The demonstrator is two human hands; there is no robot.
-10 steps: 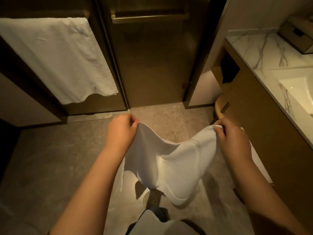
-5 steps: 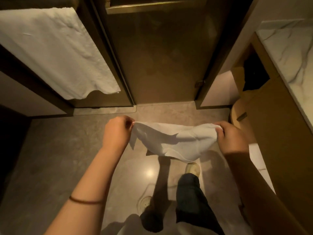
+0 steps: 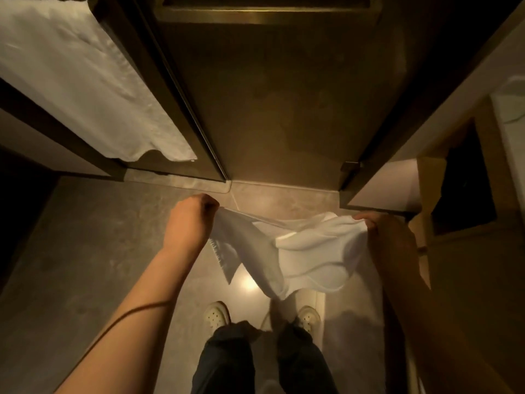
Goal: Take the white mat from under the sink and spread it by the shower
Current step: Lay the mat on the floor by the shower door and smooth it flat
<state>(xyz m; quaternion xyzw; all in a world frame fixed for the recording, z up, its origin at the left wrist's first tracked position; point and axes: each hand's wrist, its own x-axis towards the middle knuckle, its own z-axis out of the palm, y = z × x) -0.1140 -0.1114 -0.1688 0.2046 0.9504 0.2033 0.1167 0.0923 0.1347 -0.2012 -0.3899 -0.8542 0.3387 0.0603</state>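
Note:
The white mat (image 3: 301, 254) hangs in the air between my two hands, sagging and crumpled in the middle, above the brown tiled floor. My left hand (image 3: 189, 220) pinches its left top corner. On the right, my right hand (image 3: 380, 231) grips the other top corner. The glass shower door (image 3: 272, 103) stands shut straight ahead, its threshold (image 3: 284, 187) just beyond the mat. My two feet in pale shoes (image 3: 217, 312) stand below the mat.
A white towel (image 3: 85, 78) hangs on the panel to the left of the shower door. The wooden vanity (image 3: 471, 251) with an open dark compartment (image 3: 466, 191) runs along the right. Open floor (image 3: 85, 251) lies to the left.
I have stepped closer to the shower door and both feet now stand side by side. The mat sags lower and bunches more toward my right hand.

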